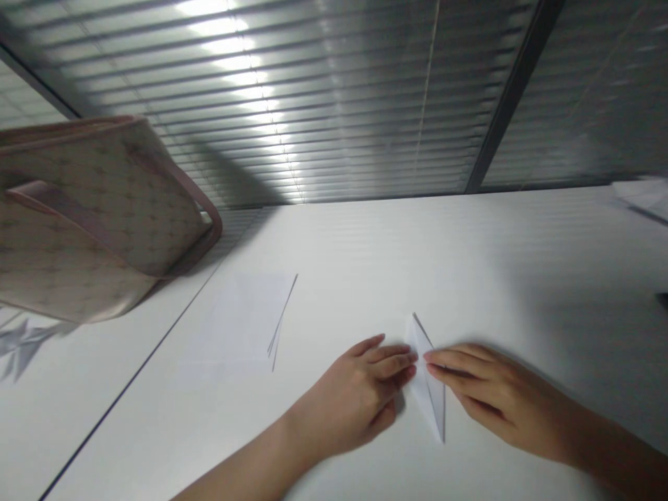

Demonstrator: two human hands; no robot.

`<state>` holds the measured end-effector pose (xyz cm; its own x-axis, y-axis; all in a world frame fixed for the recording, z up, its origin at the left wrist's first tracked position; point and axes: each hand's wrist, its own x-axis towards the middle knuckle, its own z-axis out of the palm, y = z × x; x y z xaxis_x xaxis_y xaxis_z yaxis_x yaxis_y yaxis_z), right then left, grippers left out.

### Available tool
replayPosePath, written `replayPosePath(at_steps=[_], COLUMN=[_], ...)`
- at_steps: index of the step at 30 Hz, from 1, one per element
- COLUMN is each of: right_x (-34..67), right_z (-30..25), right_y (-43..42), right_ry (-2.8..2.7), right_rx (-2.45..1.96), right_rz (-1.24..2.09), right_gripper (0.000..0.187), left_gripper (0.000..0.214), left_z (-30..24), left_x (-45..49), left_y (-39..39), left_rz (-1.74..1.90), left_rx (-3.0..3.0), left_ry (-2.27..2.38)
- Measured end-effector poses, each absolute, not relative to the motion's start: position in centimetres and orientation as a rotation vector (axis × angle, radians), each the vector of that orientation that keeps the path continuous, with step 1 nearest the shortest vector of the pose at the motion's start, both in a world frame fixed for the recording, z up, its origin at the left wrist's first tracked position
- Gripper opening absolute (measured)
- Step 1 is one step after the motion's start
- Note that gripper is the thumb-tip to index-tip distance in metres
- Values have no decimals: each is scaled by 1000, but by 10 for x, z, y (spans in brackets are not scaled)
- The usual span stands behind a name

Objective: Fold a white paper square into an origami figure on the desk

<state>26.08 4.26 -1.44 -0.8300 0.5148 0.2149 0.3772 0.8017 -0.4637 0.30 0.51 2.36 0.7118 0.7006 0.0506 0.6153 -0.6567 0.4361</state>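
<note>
A piece of white folded paper (434, 400), long and narrow with pointed ends, lies on the white table between my hands. My left hand (368, 393) is closed, its fingertips pressed on the paper's left side and the index finger slightly raised. From the right, my right hand (490, 390) holds the paper's right edge near its middle, fingers close together. A crease runs down the paper's length. My thumbs are partly hidden under the hands.
Flat white sheets (237, 316) lie left of my hands. A pale patterned bag (94, 223) stands at the left, with folded paper shapes (24, 344) below it. More paper (644, 198) lies at the far right. A blind-covered glass partition (365, 104) borders the table's back.
</note>
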Motion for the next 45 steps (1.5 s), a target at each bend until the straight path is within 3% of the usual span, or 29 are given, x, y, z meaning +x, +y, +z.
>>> replayPosePath(at_steps=[9,24,36,45], right_x=[260,251,249,241], right_z=[-19,-11,-14,-14], right_y=[34,45,47,40], right_ry=[-2662,-2673,-2477,-2164], right_rx=[-724,-551,-389,-406], right_rz=[501,363,455,629], right_gripper=[56,25,21,15], left_gripper=[43,37,33,22], left_z=[17,12,0,4], left_x=[19,14,13,23], left_y=[-9,7,9,6], left_rz=[270,405,644,820], left_rx=[2632,2726,3051,2834], left_ry=[1056,953,773,841])
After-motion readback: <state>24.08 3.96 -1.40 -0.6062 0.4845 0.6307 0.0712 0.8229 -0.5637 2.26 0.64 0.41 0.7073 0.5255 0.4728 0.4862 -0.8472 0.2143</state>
